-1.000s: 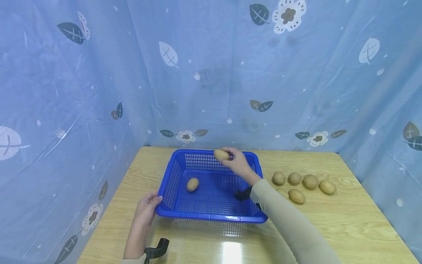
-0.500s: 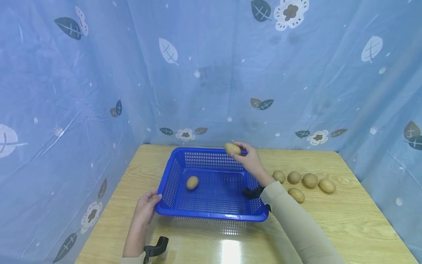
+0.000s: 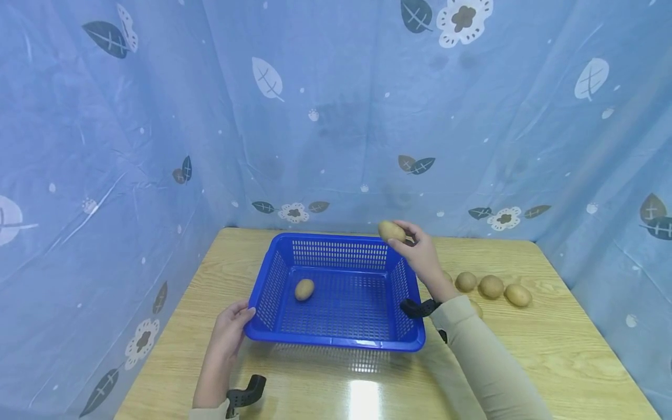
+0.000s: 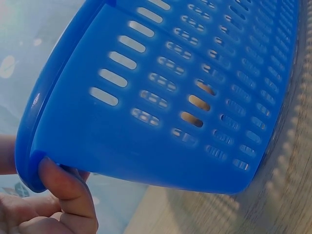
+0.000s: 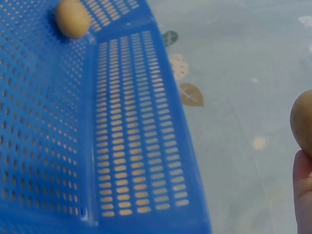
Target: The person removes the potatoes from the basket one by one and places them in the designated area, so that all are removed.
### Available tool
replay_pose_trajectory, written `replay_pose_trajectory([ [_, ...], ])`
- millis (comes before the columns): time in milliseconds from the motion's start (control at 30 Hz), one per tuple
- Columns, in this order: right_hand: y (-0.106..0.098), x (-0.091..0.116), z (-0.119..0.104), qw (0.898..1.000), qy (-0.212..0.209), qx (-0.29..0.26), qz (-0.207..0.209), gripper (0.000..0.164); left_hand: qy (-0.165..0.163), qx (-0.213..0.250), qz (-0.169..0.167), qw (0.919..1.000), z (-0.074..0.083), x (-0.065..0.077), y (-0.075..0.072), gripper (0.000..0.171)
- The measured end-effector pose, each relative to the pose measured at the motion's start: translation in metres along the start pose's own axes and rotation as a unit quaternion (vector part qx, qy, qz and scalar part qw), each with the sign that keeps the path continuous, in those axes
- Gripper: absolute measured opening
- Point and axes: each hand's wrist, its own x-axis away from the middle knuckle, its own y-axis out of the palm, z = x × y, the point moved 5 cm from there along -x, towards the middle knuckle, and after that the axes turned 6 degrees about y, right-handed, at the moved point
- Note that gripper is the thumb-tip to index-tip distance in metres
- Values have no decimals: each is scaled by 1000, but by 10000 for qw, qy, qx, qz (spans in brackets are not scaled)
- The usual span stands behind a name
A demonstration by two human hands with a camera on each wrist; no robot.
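Observation:
My right hand (image 3: 422,255) grips a yellowish potato (image 3: 392,231) above the far right corner of a blue plastic basket (image 3: 336,342). In the right wrist view only part of that potato (image 5: 303,124) and a finger show at the right edge. Inside the basket, toward its left side, lies another potato (image 3: 304,289). At the basket's left front corner my left hand (image 3: 229,328) pinches the rim, and the left wrist view shows the thumb (image 4: 68,187) curled against the basket's edge.
Several potatoes lie on the wooden table to the right of the basket, among them a round one (image 3: 491,287) and an oval one (image 3: 518,295). My right forearm partly hides others. A blue patterned curtain (image 3: 336,128) hangs behind the table (image 3: 567,361).
My right hand has moved right with the potato, from over the basket's far middle to its far right corner. The left hand keeps its grip on the rim.

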Motion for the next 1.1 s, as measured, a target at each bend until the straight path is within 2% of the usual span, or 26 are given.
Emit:
replay_pose_trajectory([
  [167,-19,8,2,9996,71,-151,214,52,-6,27,11,10000,0,0,0,44],
  [400,-52,18,11,9956,141,-519,768,51,35,-16,36,10000,0,0,0,42],
  [633,-79,30,27,9901,170,-823,1121,48,87,95,34,9999,0,-2,0,40],
  [933,-104,54,56,9871,781,-580,1270,54,43,93,22,9999,-1,-1,-1,40],
  [1100,-117,70,72,9804,1243,-325,1494,58,33,67,28,10000,0,-1,-1,40],
])
